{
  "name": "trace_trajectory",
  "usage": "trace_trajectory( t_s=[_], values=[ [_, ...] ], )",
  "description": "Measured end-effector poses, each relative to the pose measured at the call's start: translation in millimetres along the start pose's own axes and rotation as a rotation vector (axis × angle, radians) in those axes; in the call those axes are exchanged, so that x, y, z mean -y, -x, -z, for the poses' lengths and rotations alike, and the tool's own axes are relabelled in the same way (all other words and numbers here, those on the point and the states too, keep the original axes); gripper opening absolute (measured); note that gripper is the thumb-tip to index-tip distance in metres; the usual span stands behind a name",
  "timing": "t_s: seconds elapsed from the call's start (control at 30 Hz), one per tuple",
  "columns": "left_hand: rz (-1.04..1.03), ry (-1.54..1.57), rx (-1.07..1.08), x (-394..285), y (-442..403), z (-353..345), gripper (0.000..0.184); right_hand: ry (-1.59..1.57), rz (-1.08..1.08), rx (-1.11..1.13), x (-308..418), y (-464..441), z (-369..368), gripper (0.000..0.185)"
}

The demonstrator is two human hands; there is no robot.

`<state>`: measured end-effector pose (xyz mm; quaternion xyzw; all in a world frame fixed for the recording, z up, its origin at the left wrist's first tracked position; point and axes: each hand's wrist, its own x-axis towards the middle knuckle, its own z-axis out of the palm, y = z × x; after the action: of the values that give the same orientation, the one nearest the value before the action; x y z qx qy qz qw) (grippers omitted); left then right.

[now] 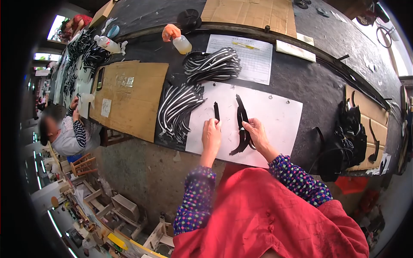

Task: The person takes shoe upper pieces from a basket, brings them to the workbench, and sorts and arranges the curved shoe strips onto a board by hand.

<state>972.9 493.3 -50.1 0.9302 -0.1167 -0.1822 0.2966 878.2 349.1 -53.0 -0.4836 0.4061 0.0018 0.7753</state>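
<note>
My left hand (211, 134) is closed, its fingers pinching the lower end of a short black strip (216, 110) that points away from me. My right hand (257, 134) is closed at the edge of a few longer, curved black strips (241, 124), with the thumb against them. These strips spread apart at the near end. Both hands are over a white sheet (279, 118) on the dark table. Left of the sheet lies a bundle of black-and-white striped strips (177, 109); a second striped bundle (215, 64) lies beyond it.
A printed form (260, 64) with a yellow pen (245, 45) lies at the back, near a bottle with an orange top (182, 44). Cardboard (129, 90) is to the left, with a seated co-worker (64, 133) beyond. Black strips (350, 129) are heaped on cardboard at right.
</note>
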Motion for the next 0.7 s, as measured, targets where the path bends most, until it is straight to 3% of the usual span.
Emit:
trace_trajectory(
  t_s=[0.07, 0.13, 0.17, 0.2, 0.3, 0.4, 0.43, 0.47, 0.5, 0.53, 0.57, 0.6, 0.67, 0.7],
  values=[
    [0.137, 0.404, 0.329, -2.4, -1.2, -3.1, 0.037, 0.053, 0.014, 0.003, -0.2, 1.5, -1.8, 0.024],
    [0.330, 0.836, 0.451, -36.1, 9.9, 8.3, 0.044, 0.059, 0.003, 0.035, 6.0, 8.3, -6.6, 0.024],
    [0.375, 0.872, 0.420, -41.6, 12.2, 4.6, 0.040, 0.062, -0.006, 0.057, 7.7, 11.3, -8.2, 0.024],
    [0.356, 0.922, 0.571, -31.5, 5.5, -1.2, 0.034, 0.065, -0.003, 0.064, 7.8, 13.5, -9.4, 0.024],
    [0.402, 1.286, 0.486, -47.7, 18.1, -1.8, 0.023, 0.116, 0.037, 0.101, 10.0, 22.9, -13.9, 0.024],
    [0.434, 1.177, 0.414, -31.5, 23.9, -16.5, 0.020, 0.137, 0.068, 0.165, -4.5, 20.9, -7.1, 0.025],
    [0.473, 1.317, 0.339, -25.8, 26.5, -25.6, 0.019, 0.043, 0.072, 0.177, -4.2, 24.6, -12.5, 0.024],
    [0.470, 1.266, 0.193, -21.4, 27.5, -31.7, 0.016, -0.002, 0.011, 0.245, -11.7, 21.2, -9.0, 0.019],
    [0.440, 1.280, 0.176, -10.1, 27.8, -38.5, 0.014, 0.054, 0.059, 0.251, -8.7, 27.0, -13.3, 0.015],
    [0.449, 1.519, 0.207, -6.0, 30.4, -42.0, 0.014, 0.117, 0.042, 0.215, -10.0, 32.2, -11.0, 0.014],
    [0.497, 1.540, 0.296, -8.2, 35.9, -24.6, 0.015, 0.170, 0.074, 0.226, -12.1, 37.3, -10.7, 0.014],
    [0.459, 1.596, 0.241, -8.2, 38.8, -21.8, 0.017, 0.224, 0.107, 0.222, -13.0, 41.6, -10.4, 0.014],
    [0.655, 1.595, 0.152, -17.6, 49.5, -5.2, 0.022, 0.275, 0.115, 0.206, -17.1, 47.3, -13.0, 0.015],
    [0.631, 1.611, 0.113, -8.8, 49.3, -9.6, 0.025, 0.301, 0.120, 0.214, -20.8, 48.4, -10.8, 0.015]
  ],
)
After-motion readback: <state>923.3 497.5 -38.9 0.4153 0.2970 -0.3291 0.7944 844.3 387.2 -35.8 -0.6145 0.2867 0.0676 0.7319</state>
